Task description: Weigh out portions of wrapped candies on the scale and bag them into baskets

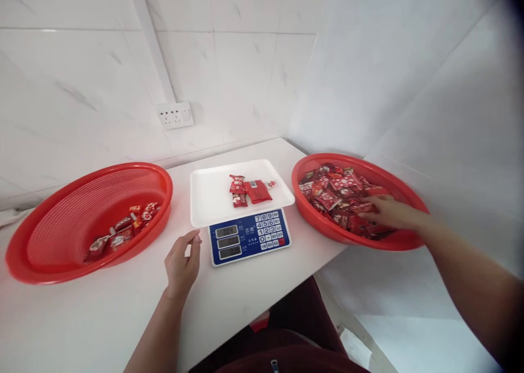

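My right hand (pixel 387 212) reaches into the right red basket (pixel 356 241), with thumb and fingers closed around a small red snack packet (pixel 363 208); its fingertips are partly lost among the packets. Beside the scale's left edge, my left hand (pixel 183 261) is curled, thumb and forefinger brought together with nothing seen in them. A blue and white digital scale (pixel 249 239) stands between the baskets. On its white tray (pixel 210 193) lie several small red packets (pixel 258 191). Digits show faintly on its displays.
On the left stands another red basket (pixel 45 234) with several packets (pixel 121 236) at its bottom. Both baskets and the scale share a white table (pixel 229 291). Behind are a tiled wall and a socket (pixel 175 115). The table's front edge runs close to my lap.
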Demonstrator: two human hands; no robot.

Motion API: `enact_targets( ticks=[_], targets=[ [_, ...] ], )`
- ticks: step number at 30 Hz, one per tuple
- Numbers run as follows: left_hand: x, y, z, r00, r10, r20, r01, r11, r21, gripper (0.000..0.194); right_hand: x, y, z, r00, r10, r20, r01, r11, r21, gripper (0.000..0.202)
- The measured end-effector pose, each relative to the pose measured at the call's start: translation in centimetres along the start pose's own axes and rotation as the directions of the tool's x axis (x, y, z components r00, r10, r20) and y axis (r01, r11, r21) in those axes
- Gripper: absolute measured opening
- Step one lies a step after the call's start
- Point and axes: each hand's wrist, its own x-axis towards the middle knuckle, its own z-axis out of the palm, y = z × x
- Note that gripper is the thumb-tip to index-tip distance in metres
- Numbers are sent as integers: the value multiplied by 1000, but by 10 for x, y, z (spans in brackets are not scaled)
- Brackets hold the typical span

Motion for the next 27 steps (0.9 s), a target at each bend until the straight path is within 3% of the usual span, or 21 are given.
enact_targets(
  ticks=[3,7,9,11,12,14,17,19,21,24,27],
  targets=[
    [1,4,-1,996,-84,21,83,995,47,27,-9,-8,0,992,-13,128,6,998,56,62],
    [4,10,0,982,-185,31,179,973,143,34,-15,-29,-4,965,-103,240,31,958,287,50],
    [5,12,1,976,-214,41,205,966,161,37,-13,-37,-8,951,-164,263,-37,781,623,50],
    [5,12,0,972,-227,55,215,962,168,39,-10,-40,-15,961,-192,198,-32,637,770,48],
    [5,12,0,971,-231,63,217,961,172,39,-7,-38,-18,968,-181,173,-11,657,754,45],
    [4,9,-1,971,-232,63,217,960,178,39,-3,-31,-24,973,-145,182,6,795,606,39],
    [2,6,0,976,-213,43,203,964,174,35,-1,-20,-24,942,-100,321,-20,937,350,31],
    [1,5,1,979,-200,48,190,968,165,34,-3,-19,-17,913,-81,399,-24,968,250,36],
    [2,5,1,978,-198,66,185,969,164,35,-7,-26,-6,895,-51,444,-24,987,161,55],
    [3,8,1,976,-204,78,188,968,169,38,-11,-40,10,884,2,467,-41,997,73,80],
    [5,9,0,977,-202,63,189,967,170,40,-11,-49,17,887,45,459,-75,996,46,88]
  ],
)
